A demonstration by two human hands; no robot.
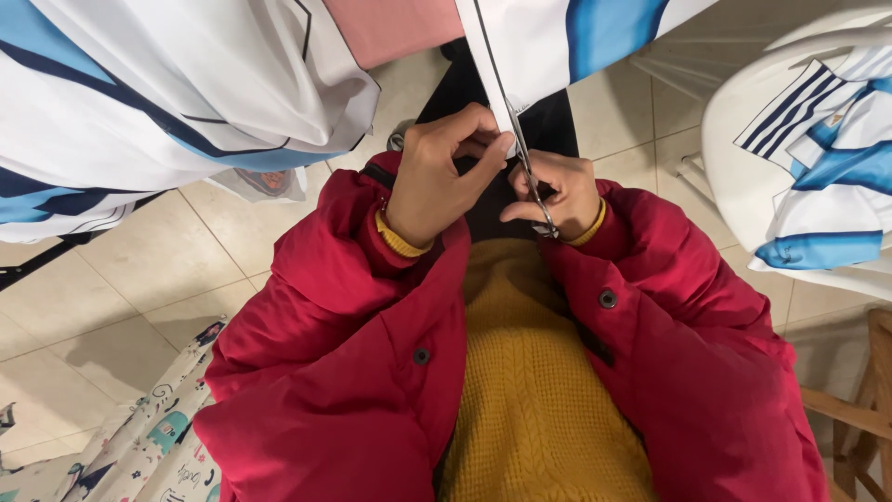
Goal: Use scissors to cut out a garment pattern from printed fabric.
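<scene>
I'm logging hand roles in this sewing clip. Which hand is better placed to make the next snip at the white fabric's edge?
The right hand, probably: it holds the small scissors against the edge of the white fabric. The left hand is occupied pinching that edge beside the blades, so it looks better suited to steadying the cloth.

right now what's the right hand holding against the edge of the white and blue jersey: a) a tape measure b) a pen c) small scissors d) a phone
c, the right hand grips small metal scissors whose blades lie along the dark-trimmed edge of the jersey, which the left hand pinches.
</scene>
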